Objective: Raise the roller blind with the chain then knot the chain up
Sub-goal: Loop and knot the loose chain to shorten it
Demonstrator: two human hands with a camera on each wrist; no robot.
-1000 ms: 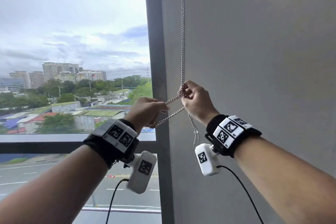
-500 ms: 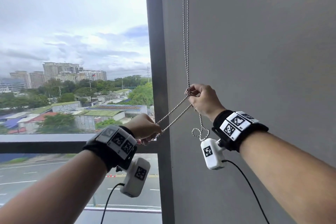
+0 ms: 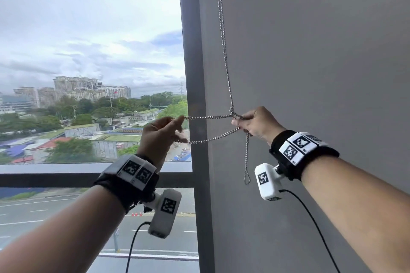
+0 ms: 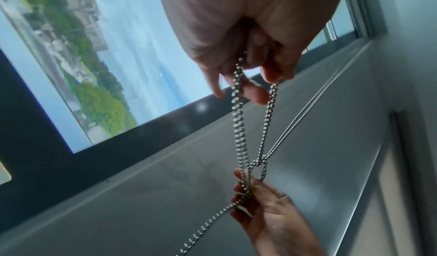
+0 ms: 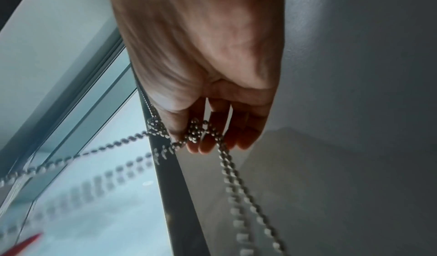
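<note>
A silver bead chain (image 3: 224,55) hangs doubled down the grey wall beside the window. At hand height it crosses into a loose knot (image 3: 232,114). My right hand (image 3: 255,123) pinches the chain (image 5: 196,131) at that knot, and a closed loop (image 3: 246,162) dangles below it. Two strands (image 3: 210,127) run nearly level to the left, where my left hand (image 3: 165,132) pinches their ends, held in front of the window post. In the left wrist view the strands (image 4: 238,122) stretch from my left fingers (image 4: 255,92) to the right hand (image 4: 264,200). The blind itself is out of view.
A dark grey window post (image 3: 193,95) stands between the glass (image 3: 88,51) on the left and the plain grey wall (image 3: 310,73) on the right. A dark rail (image 3: 55,178) crosses the window at wrist height. Cables hang from both wrist cameras.
My left hand has risen from below to level with the right hand, so the two strands now run nearly horizontal. The dangling loop under the right hand hangs straighter and longer.
</note>
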